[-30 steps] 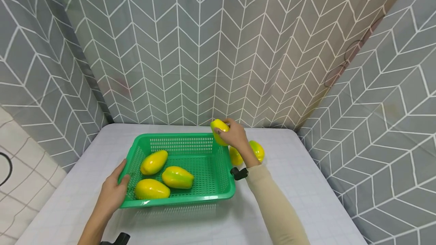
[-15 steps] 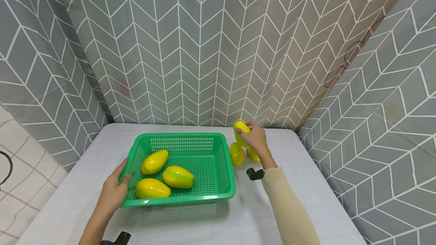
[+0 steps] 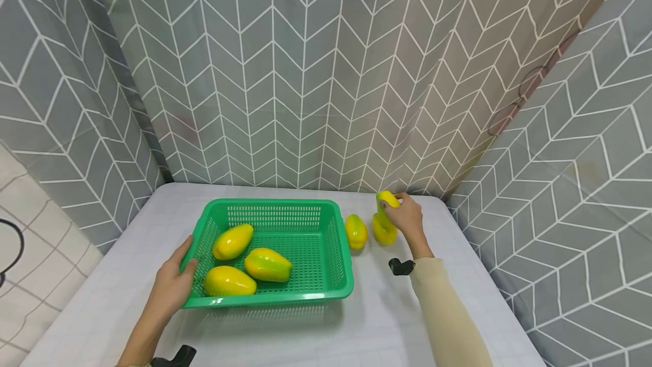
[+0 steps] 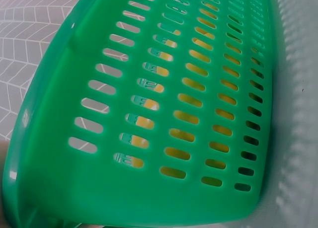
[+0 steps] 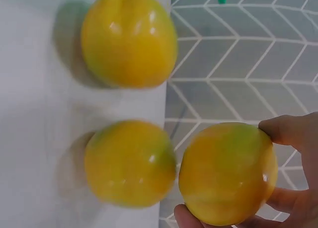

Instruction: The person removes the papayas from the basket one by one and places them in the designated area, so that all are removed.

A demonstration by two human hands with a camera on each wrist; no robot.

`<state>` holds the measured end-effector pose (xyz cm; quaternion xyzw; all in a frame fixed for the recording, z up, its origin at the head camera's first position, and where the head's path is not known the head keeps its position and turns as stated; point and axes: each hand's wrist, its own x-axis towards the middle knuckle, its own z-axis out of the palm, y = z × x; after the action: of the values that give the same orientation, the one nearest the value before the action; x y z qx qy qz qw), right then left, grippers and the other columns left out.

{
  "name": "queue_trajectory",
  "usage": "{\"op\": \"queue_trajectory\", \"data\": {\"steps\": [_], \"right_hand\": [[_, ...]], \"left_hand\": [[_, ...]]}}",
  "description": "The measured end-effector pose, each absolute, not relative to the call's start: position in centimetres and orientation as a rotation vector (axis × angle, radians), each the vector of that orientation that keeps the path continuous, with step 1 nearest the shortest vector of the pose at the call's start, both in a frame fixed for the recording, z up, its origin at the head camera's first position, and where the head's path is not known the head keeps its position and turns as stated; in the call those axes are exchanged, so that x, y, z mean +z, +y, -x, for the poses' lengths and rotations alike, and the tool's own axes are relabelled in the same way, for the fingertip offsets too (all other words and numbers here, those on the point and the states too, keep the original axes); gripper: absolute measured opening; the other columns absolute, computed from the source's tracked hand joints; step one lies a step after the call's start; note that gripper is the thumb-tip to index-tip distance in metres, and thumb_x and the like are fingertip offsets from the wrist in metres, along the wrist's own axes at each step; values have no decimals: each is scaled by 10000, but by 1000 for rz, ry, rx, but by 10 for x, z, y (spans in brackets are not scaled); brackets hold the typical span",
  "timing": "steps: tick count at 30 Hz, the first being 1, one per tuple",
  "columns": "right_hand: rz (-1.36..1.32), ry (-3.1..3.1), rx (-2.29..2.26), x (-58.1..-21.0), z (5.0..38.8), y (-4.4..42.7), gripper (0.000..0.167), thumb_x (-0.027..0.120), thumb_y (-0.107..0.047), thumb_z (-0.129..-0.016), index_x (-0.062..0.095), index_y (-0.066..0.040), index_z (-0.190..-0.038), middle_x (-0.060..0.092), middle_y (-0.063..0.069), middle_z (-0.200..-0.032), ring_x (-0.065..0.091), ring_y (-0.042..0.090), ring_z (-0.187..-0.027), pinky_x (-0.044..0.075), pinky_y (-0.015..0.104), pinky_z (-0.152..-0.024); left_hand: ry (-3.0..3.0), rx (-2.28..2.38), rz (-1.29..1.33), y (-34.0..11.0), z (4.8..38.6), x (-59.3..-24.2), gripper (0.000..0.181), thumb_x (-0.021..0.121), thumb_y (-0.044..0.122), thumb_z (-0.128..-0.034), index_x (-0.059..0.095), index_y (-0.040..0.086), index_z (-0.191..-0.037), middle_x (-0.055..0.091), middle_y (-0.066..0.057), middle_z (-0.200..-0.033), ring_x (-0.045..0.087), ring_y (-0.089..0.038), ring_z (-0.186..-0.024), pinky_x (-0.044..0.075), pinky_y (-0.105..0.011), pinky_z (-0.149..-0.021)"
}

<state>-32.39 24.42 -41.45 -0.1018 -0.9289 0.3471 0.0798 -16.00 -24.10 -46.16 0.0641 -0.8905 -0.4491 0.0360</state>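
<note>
My left hand [image 3: 172, 279] grips the left rim of a green plastic basket [image 3: 270, 300], thumb over the edge. Three yellow papayas with greenish patches lie in its left and middle part, one of them this papaya [image 3: 267, 265]. Beyond the basket's right side, my right hand [image 3: 409, 221] holds another papaya [image 3: 388, 199] raised above the table. In the right wrist view, fingers and thumb are spread around the held papaya [image 5: 227, 173]. Two more sit on the table: one papaya [image 3: 356, 232] beside the basket, another papaya [image 3: 384, 231] just below the held one.
The table [image 3: 367, 321] has a white cloth. A grey chevron-patterned curtain [image 3: 305, 101] hangs behind its back edge, and similar cloth stands at both sides. Slotted basket wall [image 4: 149, 114] fills most of the left wrist view.
My right hand has carried the papaya rightward, from over the basket's back right corner to above the table papayas. The left hand keeps its grip on the basket.
</note>
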Motion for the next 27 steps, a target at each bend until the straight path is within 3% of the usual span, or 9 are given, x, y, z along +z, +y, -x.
{"op": "queue_trajectory", "data": {"steps": [11, 22, 27], "right_hand": [[382, -2787, 1035, -420, 324, 271, 690, 601, -431, -1017, 485, 39, -1510, 594, 334, -1413, 650, 474, -1214, 617, 564, -1022], [395, -2777, 1071, -422, 322, 280, 682, 626, -427, -1014, 505, 41, -1494, 596, 341, -1392, 675, 476, -1165, 689, 402, -738], [362, -2801, 1120, -420, 323, 278, 705, 634, -453, -1013, 498, 31, -1507, 579, 334, -1409, 667, 467, -1183, 691, 382, -721]], "left_hand": [[-2748, -1377, -212, -241, 160, -462, 620, 343, 150, -1135, 108, -20, -1683, 166, -336, -1726, 170, -581, -1593, 231, -762, -1256], [-2746, -1370, -217, -240, 160, -461, 621, 347, 147, -1133, 110, -12, -1685, 171, -334, -1725, 178, -581, -1589, 240, -762, -1252], [-2752, -1385, -229, -240, 160, -461, 628, 339, 157, -1135, 88, 5, -1691, 152, -321, -1734, 159, -569, -1600, 222, -752, -1266]]}}
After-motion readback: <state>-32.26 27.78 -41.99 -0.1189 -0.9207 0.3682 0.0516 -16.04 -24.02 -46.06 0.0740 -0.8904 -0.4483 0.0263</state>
